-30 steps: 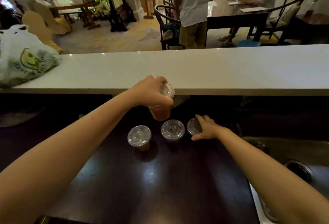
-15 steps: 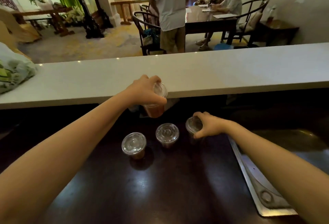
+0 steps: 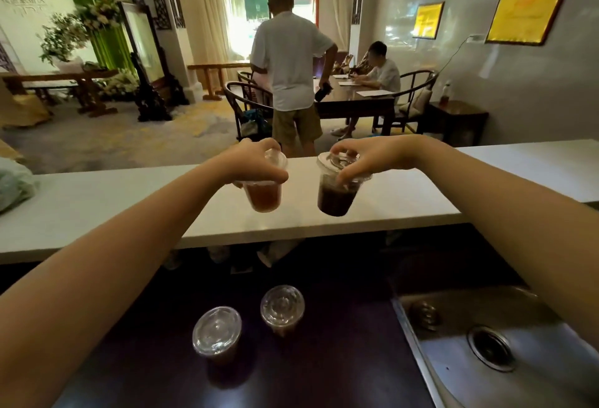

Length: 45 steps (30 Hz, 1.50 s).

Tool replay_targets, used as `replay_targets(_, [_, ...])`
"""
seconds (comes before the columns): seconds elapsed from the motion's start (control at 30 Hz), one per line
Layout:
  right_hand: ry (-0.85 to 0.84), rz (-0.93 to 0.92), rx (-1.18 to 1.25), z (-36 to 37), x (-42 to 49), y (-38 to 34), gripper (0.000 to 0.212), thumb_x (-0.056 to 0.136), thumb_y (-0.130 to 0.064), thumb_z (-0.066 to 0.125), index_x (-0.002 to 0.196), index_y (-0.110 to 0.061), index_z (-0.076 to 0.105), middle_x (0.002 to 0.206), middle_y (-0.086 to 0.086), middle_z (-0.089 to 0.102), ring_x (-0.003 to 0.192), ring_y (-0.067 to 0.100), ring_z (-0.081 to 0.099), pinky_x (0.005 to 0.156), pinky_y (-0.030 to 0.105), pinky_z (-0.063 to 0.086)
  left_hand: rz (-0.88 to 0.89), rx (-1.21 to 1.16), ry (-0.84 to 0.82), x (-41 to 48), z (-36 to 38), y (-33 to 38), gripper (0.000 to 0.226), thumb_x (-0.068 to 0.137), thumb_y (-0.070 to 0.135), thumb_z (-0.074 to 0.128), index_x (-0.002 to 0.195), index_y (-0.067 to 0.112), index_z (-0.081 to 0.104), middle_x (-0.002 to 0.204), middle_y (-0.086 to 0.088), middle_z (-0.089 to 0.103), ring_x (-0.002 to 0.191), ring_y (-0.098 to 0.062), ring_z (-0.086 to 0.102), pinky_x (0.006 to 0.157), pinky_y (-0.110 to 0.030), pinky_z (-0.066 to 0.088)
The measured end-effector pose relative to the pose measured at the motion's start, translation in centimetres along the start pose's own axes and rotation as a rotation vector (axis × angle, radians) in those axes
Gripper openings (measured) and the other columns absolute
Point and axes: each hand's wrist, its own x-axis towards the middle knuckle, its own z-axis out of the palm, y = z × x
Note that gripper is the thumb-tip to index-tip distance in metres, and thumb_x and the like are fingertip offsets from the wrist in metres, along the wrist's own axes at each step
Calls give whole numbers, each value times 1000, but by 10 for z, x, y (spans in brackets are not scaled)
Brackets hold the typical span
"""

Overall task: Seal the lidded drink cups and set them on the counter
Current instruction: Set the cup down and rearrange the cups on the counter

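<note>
My left hand (image 3: 251, 161) grips a clear lidded cup of amber drink (image 3: 263, 197) from above, holding it over the white counter (image 3: 129, 200). My right hand (image 3: 366, 156) grips a second lidded cup of dark drink (image 3: 335, 200) by its lid, also above the counter, tilted slightly. The two held cups are side by side, a short gap between them. Two more lidded cups (image 3: 216, 333) (image 3: 282, 307) stand on the dark lower worktop (image 3: 324, 359) below.
A steel sink (image 3: 486, 343) lies at the lower right of the worktop. A pale plastic bag (image 3: 13, 184) rests on the counter's far left. Beyond the counter a person stands with their back turned (image 3: 290, 67) and another sits at a table (image 3: 384, 72).
Both hands rose from the worktop up over the white counter. My right hand lifted the dark cup it was gripping. The camera tilted upward.
</note>
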Motion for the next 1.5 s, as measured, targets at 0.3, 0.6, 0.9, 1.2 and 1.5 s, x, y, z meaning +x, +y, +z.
replay_targets(0.3, [150,6,-42,-16,71,33,78,78,-44,69,141,-19,30,140,6,37,110,19,42,75,25,43,-104,20,4,49,22,11,61,73,40,67,128,37,41,131,-15,35,114,-41,42,78,-48,56])
replay_targets(0.6, [103,-6,-64,-4,112,63,72,76,-46,70,134,-17,38,132,5,44,105,19,46,63,21,44,-198,108,27,75,53,-1,64,74,47,65,131,38,38,132,-16,33,113,-40,41,73,-41,56])
replay_targets(0.9, [48,16,-194,0,127,60,87,76,-54,66,143,-21,23,142,10,32,117,26,42,77,25,43,-248,106,-7,82,53,0,64,77,49,63,134,38,35,132,-17,33,112,-40,44,63,-36,52])
replay_targets(1.2, [24,39,-248,4,123,59,95,72,-60,66,145,-28,14,149,10,20,133,34,29,105,47,35,-250,231,-1,89,60,-4,78,72,78,46,136,36,32,140,-20,33,121,-43,39,90,-50,46])
replay_targets(1.5, [1,71,-284,1,115,53,105,70,-66,62,148,-26,5,156,9,13,140,34,20,110,49,26,-250,255,8,85,60,-2,78,74,74,47,139,35,29,141,-20,34,125,-42,36,97,-49,38])
